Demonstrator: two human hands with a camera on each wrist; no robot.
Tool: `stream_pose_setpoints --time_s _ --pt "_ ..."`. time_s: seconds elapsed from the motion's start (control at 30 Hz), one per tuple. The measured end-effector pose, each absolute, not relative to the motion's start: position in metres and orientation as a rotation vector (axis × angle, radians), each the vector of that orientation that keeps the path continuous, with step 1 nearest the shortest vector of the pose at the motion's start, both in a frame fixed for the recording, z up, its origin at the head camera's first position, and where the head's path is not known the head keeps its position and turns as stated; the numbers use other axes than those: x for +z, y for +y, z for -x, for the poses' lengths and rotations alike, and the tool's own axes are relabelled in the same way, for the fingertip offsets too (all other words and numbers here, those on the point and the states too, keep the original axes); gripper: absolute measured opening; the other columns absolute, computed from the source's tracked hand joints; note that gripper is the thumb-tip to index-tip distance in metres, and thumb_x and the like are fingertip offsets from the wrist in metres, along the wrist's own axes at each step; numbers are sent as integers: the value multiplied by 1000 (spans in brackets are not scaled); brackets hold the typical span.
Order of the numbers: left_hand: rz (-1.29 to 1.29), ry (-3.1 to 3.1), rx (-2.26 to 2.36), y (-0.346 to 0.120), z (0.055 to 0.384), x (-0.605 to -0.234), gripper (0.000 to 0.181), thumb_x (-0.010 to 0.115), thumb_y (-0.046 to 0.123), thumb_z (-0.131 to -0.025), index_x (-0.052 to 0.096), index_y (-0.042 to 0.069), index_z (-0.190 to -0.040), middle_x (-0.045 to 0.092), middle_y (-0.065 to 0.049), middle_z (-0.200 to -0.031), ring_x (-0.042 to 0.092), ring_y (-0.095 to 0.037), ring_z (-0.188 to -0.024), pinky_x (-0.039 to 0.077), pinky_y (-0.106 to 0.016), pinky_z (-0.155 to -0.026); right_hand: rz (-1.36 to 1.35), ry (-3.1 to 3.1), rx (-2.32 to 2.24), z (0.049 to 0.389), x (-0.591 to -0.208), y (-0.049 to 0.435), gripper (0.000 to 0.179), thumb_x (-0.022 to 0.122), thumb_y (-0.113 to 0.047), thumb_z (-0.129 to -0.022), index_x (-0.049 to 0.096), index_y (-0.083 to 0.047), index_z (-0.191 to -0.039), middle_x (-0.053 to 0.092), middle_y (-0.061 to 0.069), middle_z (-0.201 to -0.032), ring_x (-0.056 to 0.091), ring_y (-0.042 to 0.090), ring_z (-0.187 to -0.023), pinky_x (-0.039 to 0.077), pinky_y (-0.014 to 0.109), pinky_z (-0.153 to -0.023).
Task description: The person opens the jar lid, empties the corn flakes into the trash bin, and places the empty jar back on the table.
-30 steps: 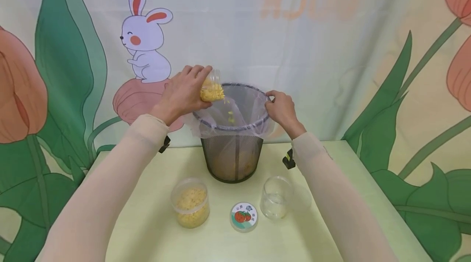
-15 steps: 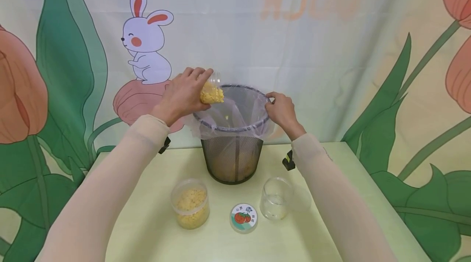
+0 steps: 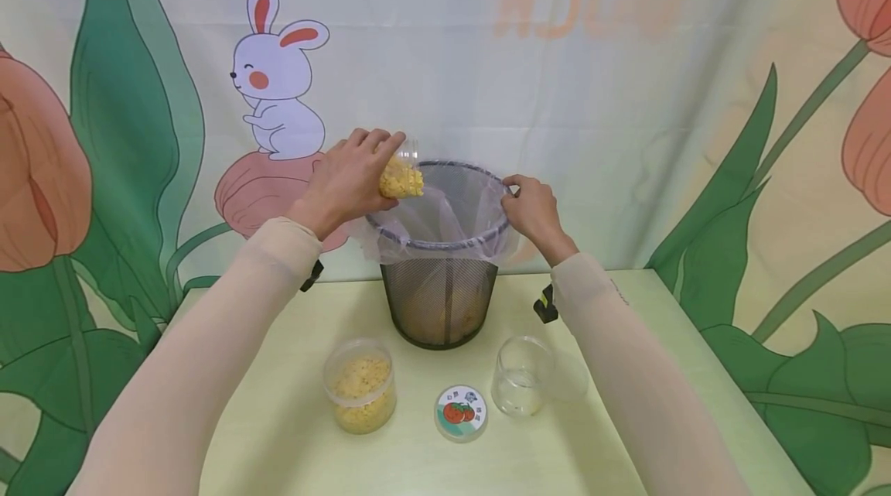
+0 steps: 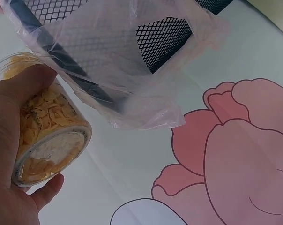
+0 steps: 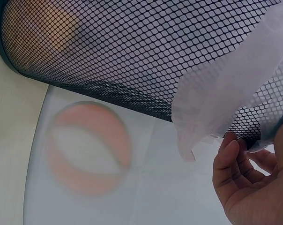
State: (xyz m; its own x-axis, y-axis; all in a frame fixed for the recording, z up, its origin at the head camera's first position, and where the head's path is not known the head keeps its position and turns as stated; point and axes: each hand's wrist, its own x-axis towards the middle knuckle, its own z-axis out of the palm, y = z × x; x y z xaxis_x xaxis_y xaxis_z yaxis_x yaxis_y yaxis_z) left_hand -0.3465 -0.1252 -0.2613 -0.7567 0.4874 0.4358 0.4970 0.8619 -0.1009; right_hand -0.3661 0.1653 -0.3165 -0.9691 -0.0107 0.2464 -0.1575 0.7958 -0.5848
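**Jar of yellow flakes tipped over the lined bin**

Left hand (image 3: 348,180), with its grip clamped around a small clear jar (image 3: 401,173) of yellow flakes (image 4: 43,119). Jar tilted on its side, mouth toward the inside of the bin, right above the near-left part of the rim. From the left wrist view: thumb across the top of the jar, fingers curled under its flat bottom, flakes heaped against the wall.

Right hand (image 3: 532,210) at the right side of the black mesh bin (image 3: 442,302), grip pinched on the rim and on the thin plastic bag (image 3: 445,221) folded over it. From the right wrist view: fingertips (image 5: 228,157) curled up against the bag edge and the mesh.

Bin standing upright at the back of the pale green tabletop (image 3: 278,419), with something yellowish dimly seen low down through the mesh.

In front of the bin, three things in a row, apart from each other:
- on the left, an open tub (image 3: 360,384) full of the same yellow flakes
- in the middle, a round lid (image 3: 461,411) with a tomato picture, lying flat
- on the right, an empty clear jar (image 3: 522,376), standing up

Behind it all, a cloth backdrop with a white rabbit (image 3: 278,86) and big tulips.
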Motion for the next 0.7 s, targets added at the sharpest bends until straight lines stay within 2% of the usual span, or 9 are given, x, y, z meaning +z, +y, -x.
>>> stream_pose_setpoints --time_s 0.7 --pt "742 -2578 38 -123 348 -261 97 85 39 -73 33 15 -151 45 -13 -145 43 -36 -132 44 -54 -106 -135 -2743 917 367 -318 166 46 46 -14 -91 59 -12 -135 71 11 -96 51 17 -62 38 28 -53"
